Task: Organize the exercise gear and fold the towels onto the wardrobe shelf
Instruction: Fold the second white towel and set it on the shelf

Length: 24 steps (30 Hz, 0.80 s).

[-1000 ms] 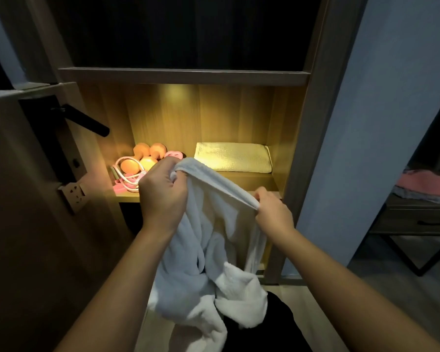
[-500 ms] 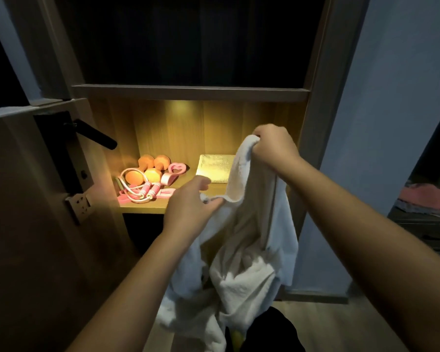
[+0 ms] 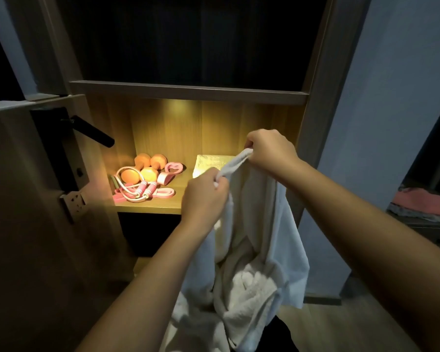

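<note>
A white towel (image 3: 254, 250) hangs crumpled in front of the lit wardrobe shelf (image 3: 148, 208). My left hand (image 3: 203, 196) grips its top edge at centre. My right hand (image 3: 269, 151) pinches the same edge a little higher and to the right. On the shelf's left lie orange dumbbells (image 3: 148, 167), a pink skipping rope (image 3: 137, 191) and pink grip pieces (image 3: 169, 171). A folded towel (image 3: 211, 162) lies at the shelf's right, partly hidden by my hands.
An open door with a black lever handle (image 3: 92, 133) stands at the left. A grey wall (image 3: 391, 123) bounds the wardrobe on the right. Beyond it, pink cloth (image 3: 422, 201) lies on a dark cabinet. Wood floor shows below.
My left hand has closed on the towel's top edge, after reaching toward it. My right hand, holding the edge, has come down a little closer to the left hand.
</note>
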Each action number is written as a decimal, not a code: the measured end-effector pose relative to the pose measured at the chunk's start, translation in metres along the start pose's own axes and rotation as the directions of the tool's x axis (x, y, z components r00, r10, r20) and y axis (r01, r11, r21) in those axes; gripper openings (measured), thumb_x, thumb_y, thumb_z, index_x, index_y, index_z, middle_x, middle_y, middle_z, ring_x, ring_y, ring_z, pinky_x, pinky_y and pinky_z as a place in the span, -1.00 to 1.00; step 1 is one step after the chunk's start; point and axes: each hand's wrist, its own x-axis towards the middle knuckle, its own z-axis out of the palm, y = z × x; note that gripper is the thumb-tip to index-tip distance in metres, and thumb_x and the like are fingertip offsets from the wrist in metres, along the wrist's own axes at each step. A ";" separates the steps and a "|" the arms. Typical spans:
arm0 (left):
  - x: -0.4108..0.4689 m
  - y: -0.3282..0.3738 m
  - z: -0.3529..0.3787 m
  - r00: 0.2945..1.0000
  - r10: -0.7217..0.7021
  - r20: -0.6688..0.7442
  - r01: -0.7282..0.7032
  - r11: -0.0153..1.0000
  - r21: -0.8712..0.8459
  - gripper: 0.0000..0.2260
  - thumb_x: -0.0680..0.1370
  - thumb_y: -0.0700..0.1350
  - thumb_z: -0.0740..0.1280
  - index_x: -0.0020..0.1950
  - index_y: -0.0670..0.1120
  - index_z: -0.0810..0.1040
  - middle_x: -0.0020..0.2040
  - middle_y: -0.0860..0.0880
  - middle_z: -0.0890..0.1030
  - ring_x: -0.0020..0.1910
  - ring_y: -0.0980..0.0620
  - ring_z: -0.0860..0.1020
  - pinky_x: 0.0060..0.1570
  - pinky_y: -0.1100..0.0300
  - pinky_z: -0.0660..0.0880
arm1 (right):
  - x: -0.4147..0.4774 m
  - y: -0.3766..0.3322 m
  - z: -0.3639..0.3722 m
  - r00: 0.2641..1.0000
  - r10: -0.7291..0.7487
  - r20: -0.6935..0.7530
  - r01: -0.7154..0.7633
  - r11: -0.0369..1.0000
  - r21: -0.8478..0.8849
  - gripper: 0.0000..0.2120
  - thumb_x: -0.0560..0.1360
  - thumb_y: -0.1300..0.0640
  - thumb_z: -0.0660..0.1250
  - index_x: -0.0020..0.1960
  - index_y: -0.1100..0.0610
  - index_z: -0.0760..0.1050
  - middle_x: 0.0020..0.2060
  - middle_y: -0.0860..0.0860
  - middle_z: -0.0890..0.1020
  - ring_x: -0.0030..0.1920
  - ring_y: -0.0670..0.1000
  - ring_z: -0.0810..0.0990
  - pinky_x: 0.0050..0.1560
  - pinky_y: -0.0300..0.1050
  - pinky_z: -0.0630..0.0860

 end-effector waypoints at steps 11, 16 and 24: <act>0.001 -0.028 -0.032 0.971 -0.139 -0.193 0.120 0.987 -0.107 -0.71 0.60 -0.16 0.13 -0.33 0.01 0.32 -0.39 0.01 0.37 -0.39 0.08 0.33 -0.41 0.17 0.21 | -0.022 0.067 0.051 0.977 0.162 0.142 -0.177 0.979 0.100 -0.94 0.52 0.15 0.38 -0.02 0.05 0.54 -0.22 -0.03 0.54 -0.22 -0.03 0.52 -0.24 -0.17 0.52; 0.002 -0.040 -0.042 0.946 -0.201 -0.255 0.173 0.976 -0.131 -0.76 0.62 -0.13 0.12 -0.19 -0.14 0.48 -0.32 -0.06 0.43 -0.33 0.04 0.38 -0.35 0.15 0.27 | -0.036 0.103 0.057 0.931 0.364 0.019 -0.364 0.931 0.015 -0.84 0.50 0.25 0.33 -0.01 0.04 0.44 -0.12 0.05 0.46 -0.23 0.04 0.45 -0.29 -0.15 0.38; 0.003 -0.049 -0.037 0.942 -0.244 -0.231 0.235 0.970 -0.065 -0.80 0.60 -0.08 0.18 -0.16 -0.06 0.51 -0.28 0.02 0.51 -0.26 0.04 0.48 -0.36 0.20 0.29 | -0.028 0.121 0.032 0.882 0.454 -0.127 -0.390 0.853 0.347 -0.64 0.47 0.41 0.14 0.06 0.14 0.63 0.00 0.15 0.64 0.01 0.15 0.54 -0.06 -0.15 0.40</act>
